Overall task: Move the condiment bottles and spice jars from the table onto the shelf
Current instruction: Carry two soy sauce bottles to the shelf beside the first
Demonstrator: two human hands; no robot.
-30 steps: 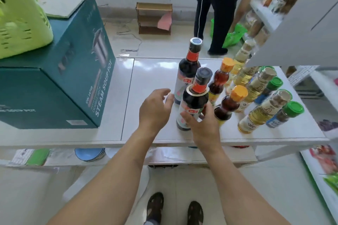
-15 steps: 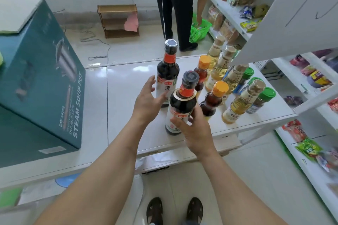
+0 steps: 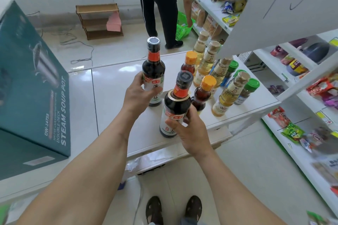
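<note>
**Two dark bottles in hand, eight more waiting on the tabletop**

Nearest the camera, the right hand (image 3: 190,131) wraps its fingers and thumb round the lower label of the near dark sauce bottle (image 3: 175,107), which stands close to the front edge of the white tabletop (image 3: 113,86). Just beyond and to the left, the left hand (image 3: 139,95) grips the label of the second dark sauce bottle (image 3: 153,71), taller in the picture, with the same black cap and orange neck band. That makes two dark bottles, one per hand; whether either has left the surface cannot be told.

Behind and right of them stands the rest of the group, packed close together:

- two small reddish bottles with orange caps, one near (image 3: 202,95) and one farther (image 3: 189,63);
- four pale golden bottles with tan caps, the nearest (image 3: 228,95) at the right front;
- three green-capped spice jars, the nearest (image 3: 246,91) just beside that golden bottle, though the farther two are partly hidden.

To the right, the white shelf (image 3: 292,86) carries snack packets. On the left of the tabletop sits one teal soup-pot box (image 3: 33,97). Farther back, another person (image 3: 157,2) stands by a green basket (image 3: 182,27).
</note>
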